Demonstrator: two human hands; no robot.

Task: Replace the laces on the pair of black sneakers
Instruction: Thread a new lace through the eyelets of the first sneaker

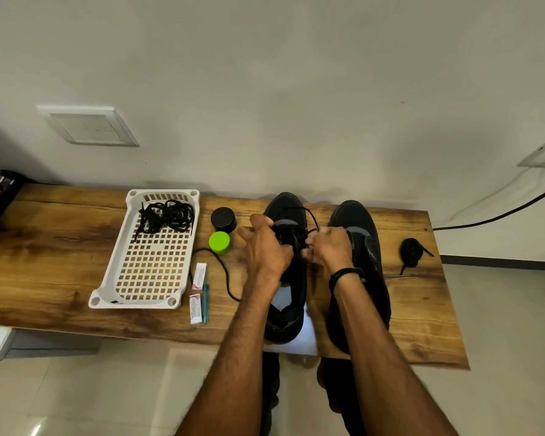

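Your left hand (265,247) and right hand (331,247) each pinch the lace (227,278) over the sneaker (285,202) beneath them; pull unevenly and the tail trailing left of your left hand may slip out of its eyelet

Two black sneakers stand side by side on the desk (60,247). Over the left sneaker (285,204), the left hand (265,247) and the right hand (332,247) each pinch a black lace (309,214) that arcs between them. A white basket (107,278) holds tangled laces (167,217). A coiled lace (409,251) lies to the right of the right sneaker (370,247).
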